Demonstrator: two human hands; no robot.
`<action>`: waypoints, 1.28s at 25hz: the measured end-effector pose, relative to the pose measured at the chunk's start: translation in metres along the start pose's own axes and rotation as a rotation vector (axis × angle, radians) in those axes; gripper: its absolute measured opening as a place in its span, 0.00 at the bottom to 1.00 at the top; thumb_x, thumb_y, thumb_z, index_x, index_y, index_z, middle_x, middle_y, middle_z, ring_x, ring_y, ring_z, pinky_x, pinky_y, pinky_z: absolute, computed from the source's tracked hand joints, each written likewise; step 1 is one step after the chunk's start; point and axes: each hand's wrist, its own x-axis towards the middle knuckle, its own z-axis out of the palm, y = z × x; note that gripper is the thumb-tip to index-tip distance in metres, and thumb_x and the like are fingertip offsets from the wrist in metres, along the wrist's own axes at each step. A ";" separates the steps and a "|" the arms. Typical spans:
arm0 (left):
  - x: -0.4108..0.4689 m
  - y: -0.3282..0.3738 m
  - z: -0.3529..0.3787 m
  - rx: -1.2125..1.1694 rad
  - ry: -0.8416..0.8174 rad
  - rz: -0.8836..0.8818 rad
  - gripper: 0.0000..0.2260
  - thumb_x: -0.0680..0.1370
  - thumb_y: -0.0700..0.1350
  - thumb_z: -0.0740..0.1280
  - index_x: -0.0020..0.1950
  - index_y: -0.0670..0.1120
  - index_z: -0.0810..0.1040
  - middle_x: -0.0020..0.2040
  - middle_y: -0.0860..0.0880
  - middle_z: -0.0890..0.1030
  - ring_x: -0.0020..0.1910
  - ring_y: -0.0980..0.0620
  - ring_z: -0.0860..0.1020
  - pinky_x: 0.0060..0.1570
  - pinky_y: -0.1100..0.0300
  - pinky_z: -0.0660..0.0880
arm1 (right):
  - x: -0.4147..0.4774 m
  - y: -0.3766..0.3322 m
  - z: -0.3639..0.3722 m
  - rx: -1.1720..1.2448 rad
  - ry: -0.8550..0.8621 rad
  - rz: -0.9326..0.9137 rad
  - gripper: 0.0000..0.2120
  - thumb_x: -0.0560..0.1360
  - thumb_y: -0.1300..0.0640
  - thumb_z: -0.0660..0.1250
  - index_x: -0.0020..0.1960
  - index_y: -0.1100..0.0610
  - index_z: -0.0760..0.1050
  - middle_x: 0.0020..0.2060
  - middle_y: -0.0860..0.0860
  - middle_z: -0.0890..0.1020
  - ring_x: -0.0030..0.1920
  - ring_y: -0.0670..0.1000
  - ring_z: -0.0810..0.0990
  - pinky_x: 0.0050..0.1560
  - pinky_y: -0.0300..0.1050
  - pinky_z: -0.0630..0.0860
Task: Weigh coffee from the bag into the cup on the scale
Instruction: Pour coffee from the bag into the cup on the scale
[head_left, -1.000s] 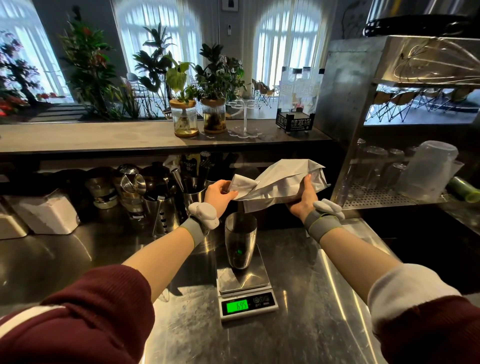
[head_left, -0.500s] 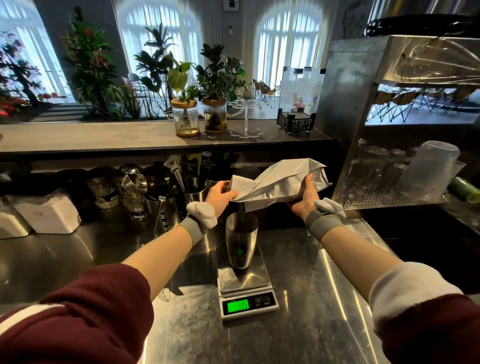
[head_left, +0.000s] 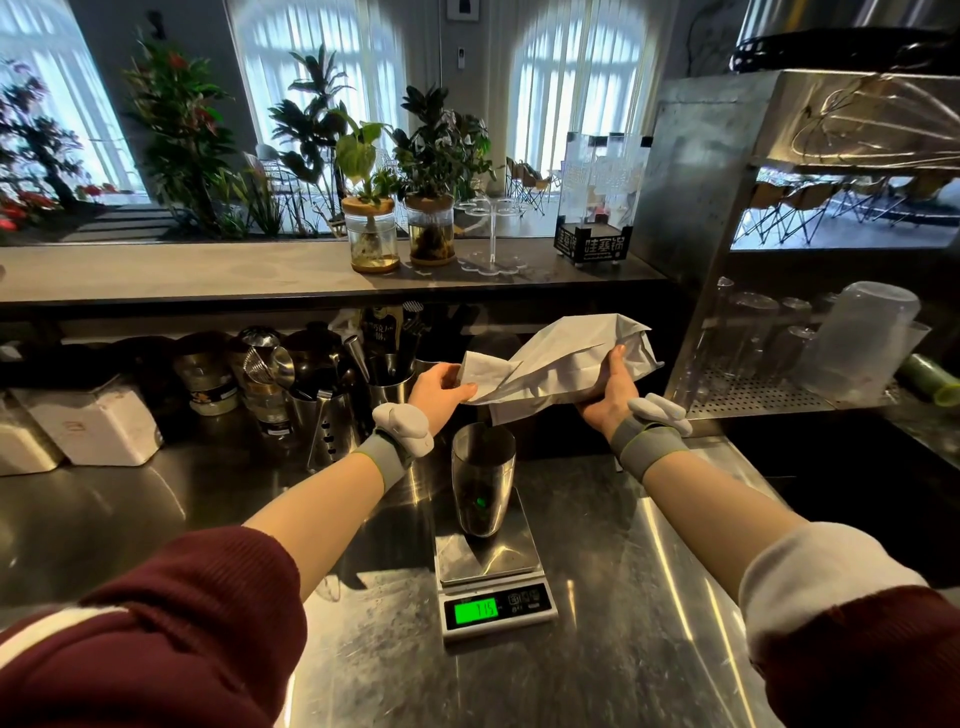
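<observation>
A white paper coffee bag is held tilted above a tall metal cup, mouth end down to the left. My left hand pinches the bag's open mouth. My right hand grips the bag's body from below. The cup stands upright on the platform of a steel scale. The scale's green display is lit and reads about 715. Dark contents show low inside the cup.
Steel counter runs all around the scale. Behind the cup stand metal utensil holders and jars. White containers sit at left. A rack with glasses and plastic cups is at right. Plant jars stand on the upper ledge.
The scale reading climbed from about 695 to about 715. Both hands and the bag stayed in nearly the same place above the cup.
</observation>
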 end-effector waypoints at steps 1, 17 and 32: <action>0.000 -0.001 0.001 0.006 0.015 0.012 0.16 0.74 0.38 0.68 0.61 0.37 0.74 0.59 0.37 0.79 0.59 0.40 0.77 0.59 0.49 0.73 | 0.000 0.000 -0.001 0.000 -0.002 -0.001 0.26 0.75 0.43 0.65 0.68 0.56 0.72 0.64 0.57 0.77 0.64 0.59 0.76 0.54 0.58 0.74; -0.001 0.004 0.003 -0.017 0.051 0.039 0.16 0.74 0.39 0.67 0.61 0.38 0.74 0.58 0.39 0.79 0.57 0.44 0.77 0.58 0.52 0.74 | -0.002 0.000 -0.002 0.026 0.015 0.018 0.26 0.76 0.43 0.64 0.68 0.57 0.71 0.64 0.57 0.77 0.64 0.59 0.76 0.59 0.58 0.73; 0.000 0.002 0.003 -0.039 0.005 0.002 0.16 0.74 0.39 0.67 0.62 0.38 0.73 0.60 0.39 0.78 0.60 0.42 0.76 0.61 0.49 0.73 | 0.005 -0.002 -0.004 -0.009 0.015 -0.016 0.27 0.75 0.42 0.65 0.69 0.55 0.71 0.64 0.56 0.78 0.63 0.59 0.77 0.57 0.58 0.75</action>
